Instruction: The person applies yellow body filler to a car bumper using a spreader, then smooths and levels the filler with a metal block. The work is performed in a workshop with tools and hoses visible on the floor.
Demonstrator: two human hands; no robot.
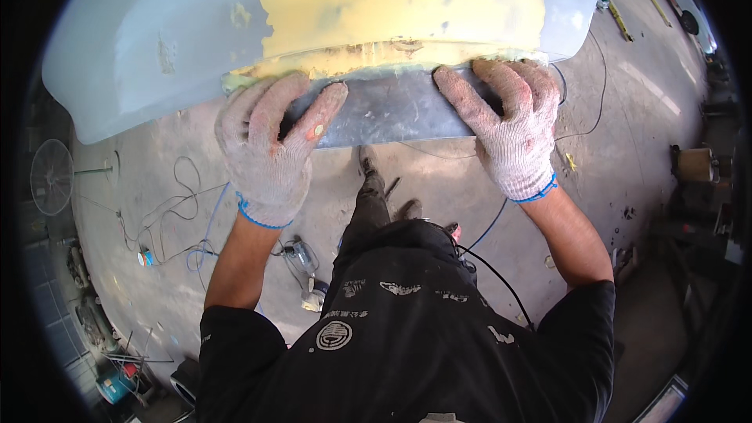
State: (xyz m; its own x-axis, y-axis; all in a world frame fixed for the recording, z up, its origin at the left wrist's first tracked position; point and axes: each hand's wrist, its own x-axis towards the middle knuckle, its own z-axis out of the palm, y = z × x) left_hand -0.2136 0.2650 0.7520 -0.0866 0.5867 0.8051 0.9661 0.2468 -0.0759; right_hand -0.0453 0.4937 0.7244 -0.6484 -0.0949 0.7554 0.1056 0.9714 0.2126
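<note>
A pale grey curved vehicle panel (180, 39) with a wide patch of yellow filler (399, 0) spans the top of the view. Along the patch's lower edge lies a flat grey flexible sheet (392, 110), its far edge against a ridge of filler. My left hand (270, 141), in a stained white knit glove, grips the sheet's left end, thumb and fingers bent over it. At the opposite end my right hand (513, 121), gloved alike, holds the sheet the same way. Fingers of both hands reach the filler ridge. The underside of the sheet is hidden.
Cables and a blue hose (211, 223) trail over the concrete floor (627, 157). A corded power tool (301, 254) lies on the floor left of my legs. A round wire-guarded fan (52, 177) stands at far left. Equipment lines the right side.
</note>
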